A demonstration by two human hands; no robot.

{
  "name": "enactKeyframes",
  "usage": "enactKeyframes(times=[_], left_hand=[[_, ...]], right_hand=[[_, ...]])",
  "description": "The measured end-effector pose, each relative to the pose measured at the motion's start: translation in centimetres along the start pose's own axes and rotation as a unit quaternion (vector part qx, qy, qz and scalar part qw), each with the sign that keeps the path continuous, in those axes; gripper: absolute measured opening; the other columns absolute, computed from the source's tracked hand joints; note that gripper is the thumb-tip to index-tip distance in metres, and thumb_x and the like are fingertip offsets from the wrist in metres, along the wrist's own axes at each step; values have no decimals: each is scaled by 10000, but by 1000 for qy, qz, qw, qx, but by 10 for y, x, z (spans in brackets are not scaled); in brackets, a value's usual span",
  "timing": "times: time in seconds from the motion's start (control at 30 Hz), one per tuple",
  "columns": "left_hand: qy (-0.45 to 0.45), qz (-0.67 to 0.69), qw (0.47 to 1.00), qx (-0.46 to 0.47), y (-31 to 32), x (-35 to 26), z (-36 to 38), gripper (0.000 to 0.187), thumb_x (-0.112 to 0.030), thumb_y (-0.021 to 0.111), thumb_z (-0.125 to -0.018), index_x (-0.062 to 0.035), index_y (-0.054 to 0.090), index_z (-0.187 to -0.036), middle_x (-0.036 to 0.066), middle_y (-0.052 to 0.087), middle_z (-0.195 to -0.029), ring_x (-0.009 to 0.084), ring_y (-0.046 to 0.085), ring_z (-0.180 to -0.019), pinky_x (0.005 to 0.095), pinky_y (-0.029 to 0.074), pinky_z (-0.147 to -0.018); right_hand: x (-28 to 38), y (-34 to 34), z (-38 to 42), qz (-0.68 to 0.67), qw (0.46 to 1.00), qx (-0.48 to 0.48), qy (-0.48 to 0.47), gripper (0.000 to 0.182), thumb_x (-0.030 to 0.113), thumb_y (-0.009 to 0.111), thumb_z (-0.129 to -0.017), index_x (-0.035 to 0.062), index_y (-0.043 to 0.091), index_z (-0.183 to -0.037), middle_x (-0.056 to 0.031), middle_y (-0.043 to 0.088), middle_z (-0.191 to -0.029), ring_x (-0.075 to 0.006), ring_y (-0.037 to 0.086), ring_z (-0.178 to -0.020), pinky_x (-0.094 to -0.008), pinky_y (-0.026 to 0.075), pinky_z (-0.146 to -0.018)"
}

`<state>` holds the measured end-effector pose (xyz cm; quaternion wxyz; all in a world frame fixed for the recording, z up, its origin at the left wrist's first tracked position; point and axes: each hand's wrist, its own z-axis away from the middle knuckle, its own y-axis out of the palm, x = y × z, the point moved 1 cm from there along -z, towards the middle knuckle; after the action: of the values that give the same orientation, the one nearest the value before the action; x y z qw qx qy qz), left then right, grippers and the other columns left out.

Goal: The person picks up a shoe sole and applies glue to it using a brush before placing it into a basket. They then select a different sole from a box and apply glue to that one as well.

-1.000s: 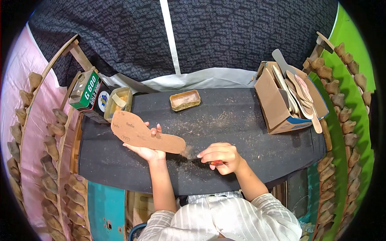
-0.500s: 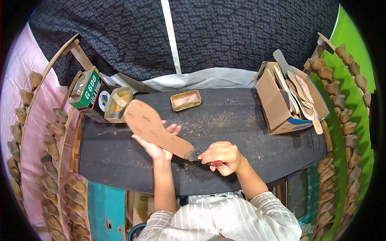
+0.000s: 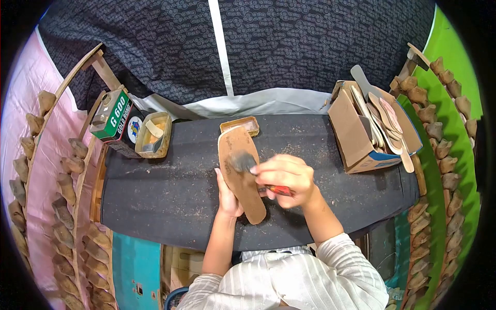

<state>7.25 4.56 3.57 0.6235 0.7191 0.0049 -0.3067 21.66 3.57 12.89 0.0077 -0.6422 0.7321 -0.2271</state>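
through the head camera i see my left hand (image 3: 230, 200) gripping the sole-shaped piece (image 3: 243, 187) above the table (image 3: 150, 199). my right hand (image 3: 287, 178) is closed around the red-handled brush (image 3: 279, 190), its blurred dark head over the piece. beyond both hands sits a small tray (image 3: 240, 122), partly hidden.

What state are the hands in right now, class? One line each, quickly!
Left hand: holding the brown sole, thumb at its edge.
Right hand: closed around the red-handled brush, dark bristles over the sole.
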Motion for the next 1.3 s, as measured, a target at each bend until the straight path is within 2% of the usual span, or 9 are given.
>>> enactKeyframes(times=[0.03, 0.1, 0.23, 0.43, 0.5, 0.7, 0.87, 1.0, 1.3], left_hand=[[18, -86, 990, -113, 6, -2, 2, 845, -720, 87, -837, -63, 403, -1264, 151, 529, -1132, 281, 610, -871, 451, 533, -767], [3, 97, 995, 18, -26, -5, -1, 873, -732, 92, -827, -27, 446, -1202, 164, 528, -1090, 349, 603, -910, 491, 537, -747], [7, -111, 993, -39, -8, -12, 5, 902, -742, 91, -818, 5, 459, -1164, 167, 539, -972, 429, 566, -997, 498, 537, -737], [36, -158, 979, -124, -7, 0, 6, 906, -755, 97, -807, -11, 441, -1193, 164, 560, -1000, 383, 618, -877, 487, 540, -731], [-55, 131, 987, 75, 2, 4, 11, 889, -735, 80, -822, -15, 423, -1215, 159, 568, -1021, 365, 632, -810, 478, 544, -711], [-41, -121, 991, 27, -19, 7, 8, 924, -744, 60, -812, 7, 397, -1233, 169, 544, -969, 381, 643, -749, 480, 545, -687], [-53, 153, 982, 96, -1, 3, 12, 946, -756, 44, -799, 5, 402, -1232, 172, 571, -979, 360, 639, -765, 452, 538, -708], [-18, -106, 993, 39, -15, 0, 10, 958, -767, 59, -792, 12, 435, -1204, 166, 577, -971, 356, 632, -800, 455, 535, -725], [-28, -83, 996, 8, -19, 3, 7, 945, -769, 87, -795, 6, 455, -1192, 154, 562, -978, 354, 607, -874, 490, 531, -734]], right_hand=[[3, -2, 3, -13, 1000, 5, 8, 161, 54, 635, -589, 7, 647, -742, -123, 666, -774, -235, 622, -587, -300, 491, -538], [6, -1, 11, -113, 992, 49, 8, 191, -2, 568, -556, 12, 643, -731, -112, 663, -748, -228, 621, -577, -312, 481, -523], [18, 7, 14, -121, 983, 135, 31, 241, -36, 569, -518, 32, 586, -749, -58, 608, -714, -242, 593, -623, -327, 481, -578], [10, -1, 2, -60, 997, 53, 10, 290, -10, 651, -527, 25, 623, -814, -108, 648, -828, -262, 614, -662, -325, 493, -594], [6, -3, -5, -26, 999, 29, 8, 290, 15, 694, -542, 33, 626, -823, -114, 651, -841, -261, 623, -678, -331, 500, -608], [-6, -3, -6, 107, 990, -83, 47, 145, 59, 614, -661, 6, 623, -795, -154, 652, -821, -254, 633, -675, -321, 492, -566], [5, 6, 5, 24, 999, -26, -38, 277, 51, 701, -589, 24, 638, -858, -133, 642, -924, -251, 623, -682, -323, 506, -592], [1, 4, 5, 68, 996, -51, -3, 300, -4, 688, -561, 29, 631, -854, -126, 638, -932, -250, 618, -692, -316, 503, -583], [-2, -2, 5, 98, 989, -102, 29, 375, -77, 636, -519, 18, 630, -882, -134, 635, -950, -263, 627, -719, -318, 508, -604]])
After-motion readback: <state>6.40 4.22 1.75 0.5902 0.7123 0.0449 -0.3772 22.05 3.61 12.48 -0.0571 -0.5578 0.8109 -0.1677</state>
